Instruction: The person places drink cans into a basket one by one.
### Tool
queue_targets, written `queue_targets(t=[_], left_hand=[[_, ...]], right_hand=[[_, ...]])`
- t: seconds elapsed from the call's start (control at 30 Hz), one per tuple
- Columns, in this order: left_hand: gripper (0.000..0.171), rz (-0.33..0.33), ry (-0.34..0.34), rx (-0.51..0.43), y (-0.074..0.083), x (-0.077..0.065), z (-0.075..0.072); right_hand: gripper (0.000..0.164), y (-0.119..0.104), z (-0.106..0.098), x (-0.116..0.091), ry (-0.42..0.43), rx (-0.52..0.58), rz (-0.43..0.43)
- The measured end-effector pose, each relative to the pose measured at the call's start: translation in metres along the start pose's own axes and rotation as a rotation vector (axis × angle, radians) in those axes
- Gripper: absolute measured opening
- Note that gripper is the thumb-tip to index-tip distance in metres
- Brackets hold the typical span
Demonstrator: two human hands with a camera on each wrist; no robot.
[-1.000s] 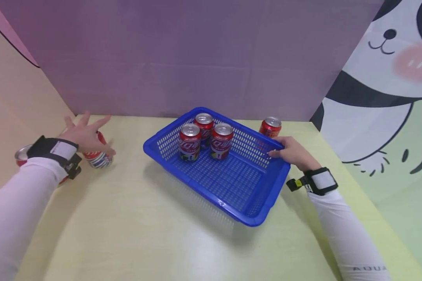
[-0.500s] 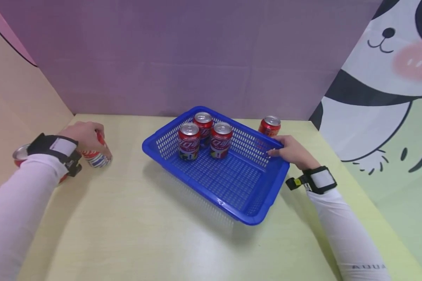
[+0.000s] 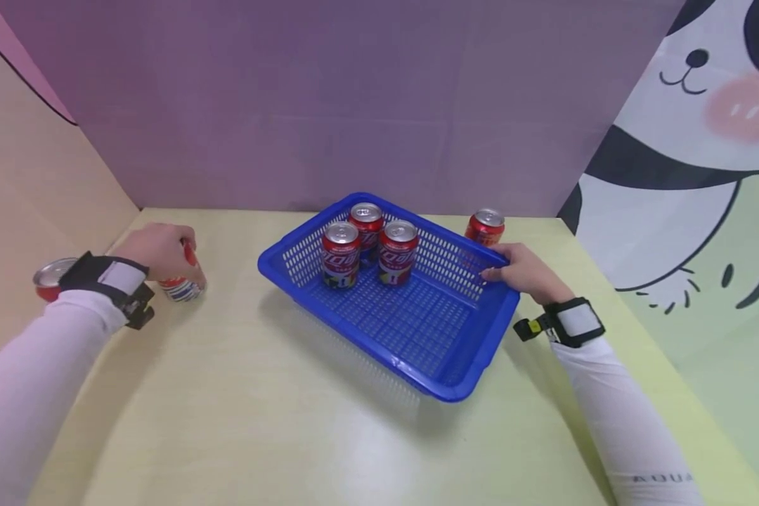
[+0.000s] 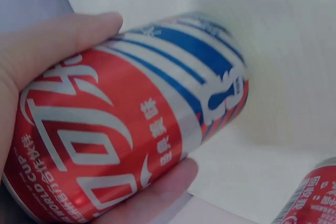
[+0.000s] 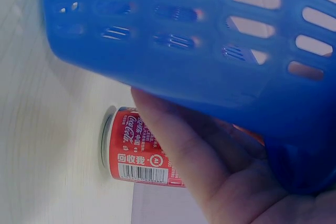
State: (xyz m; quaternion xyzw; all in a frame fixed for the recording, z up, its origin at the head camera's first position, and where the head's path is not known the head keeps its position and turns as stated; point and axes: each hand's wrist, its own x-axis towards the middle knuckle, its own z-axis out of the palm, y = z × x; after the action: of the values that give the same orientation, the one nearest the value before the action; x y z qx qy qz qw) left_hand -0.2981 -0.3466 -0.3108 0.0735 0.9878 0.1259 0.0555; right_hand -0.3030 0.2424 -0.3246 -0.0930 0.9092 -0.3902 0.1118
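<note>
My left hand point(image 3: 154, 249) grips a red soda can point(image 3: 182, 289) at the left of the table. In the left wrist view, thumb and fingers wrap this can point(image 4: 105, 135), whose blue and white stripes face the tabletop. At the right, my right hand point(image 3: 528, 270) holds the corner of a blue plastic basket point(image 3: 411, 323), thumb over the rim and fingers underneath. Inside the basket, three red cans stand upright at its far left end: a front can point(image 3: 340, 256), a rear can point(image 3: 367, 223) and a right one point(image 3: 398, 254).
Behind my right hand stands another red can point(image 3: 485, 228), outside the basket. One more can point(image 3: 53, 274) is partly hidden by my left wrist. A purple panel point(image 3: 354, 105) closes off the back of the pale table point(image 3: 259, 422); a panda-painted wall point(image 3: 683, 161) borders the right.
My left hand's spread fingers have come down and closed round the striped can. The right hand and the basket have stayed nearly still.
</note>
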Motion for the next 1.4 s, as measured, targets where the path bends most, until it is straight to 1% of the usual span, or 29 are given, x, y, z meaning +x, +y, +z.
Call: queue_targets(t=[0.1,0.17,0.33,0.43,0.6,0.67,0.8,0.93,1.03,1.07,1.13,1.23,1.33,1.4], left_hand=[[0.056,0.058,0.042,0.029,0.008,-0.005,0.0],[0.053,0.081,0.064,0.044,0.014,-0.008,-0.001],[0.054,0.123,0.101,0.081,0.029,-0.013,-0.005],[0.053,0.148,0.162,0.095,0.039,-0.016,-0.008],[0.05,0.192,0.299,0.094,0.061,-0.02,-0.024],[0.049,0.209,0.331,0.093,0.071,-0.022,-0.033],[0.047,0.272,0.391,0.108,0.092,-0.027,-0.048],[0.048,0.359,0.439,0.106,0.117,-0.032,-0.058],[0.049,0.44,0.472,0.097,0.136,-0.036,-0.058],[0.049,0.468,0.48,0.093,0.143,-0.037,-0.057],[0.048,0.544,0.509,0.083,0.154,-0.038,-0.053],[0.046,0.654,0.535,0.063,0.17,-0.037,-0.046],[0.046,0.731,0.54,0.05,0.185,-0.036,-0.04],[0.046,0.764,0.535,0.043,0.193,-0.034,-0.037]], right_hand=[[0.035,0.0,0.0,-0.001,0.005,0.005,-0.008],[0.034,0.001,0.0,-0.001,0.006,0.009,-0.009],[0.034,0.0,-0.001,-0.002,0.005,0.005,-0.003],[0.035,0.0,0.0,-0.001,0.001,0.006,-0.008],[0.034,0.001,0.001,0.001,0.004,-0.002,-0.012],[0.033,0.001,0.001,0.001,0.005,-0.003,-0.012],[0.032,0.0,0.001,0.001,0.002,-0.004,-0.009],[0.031,0.0,0.0,0.0,0.003,-0.005,-0.004],[0.031,-0.001,-0.001,-0.001,0.006,-0.007,0.003],[0.031,-0.001,-0.001,-0.001,0.005,-0.006,0.005],[0.032,-0.002,-0.001,-0.001,0.005,-0.006,0.007],[0.032,-0.002,0.0,-0.001,0.001,-0.002,0.005],[0.031,-0.001,0.0,0.0,0.0,-0.001,0.002],[0.031,-0.001,0.0,0.001,0.001,-0.003,0.0]])
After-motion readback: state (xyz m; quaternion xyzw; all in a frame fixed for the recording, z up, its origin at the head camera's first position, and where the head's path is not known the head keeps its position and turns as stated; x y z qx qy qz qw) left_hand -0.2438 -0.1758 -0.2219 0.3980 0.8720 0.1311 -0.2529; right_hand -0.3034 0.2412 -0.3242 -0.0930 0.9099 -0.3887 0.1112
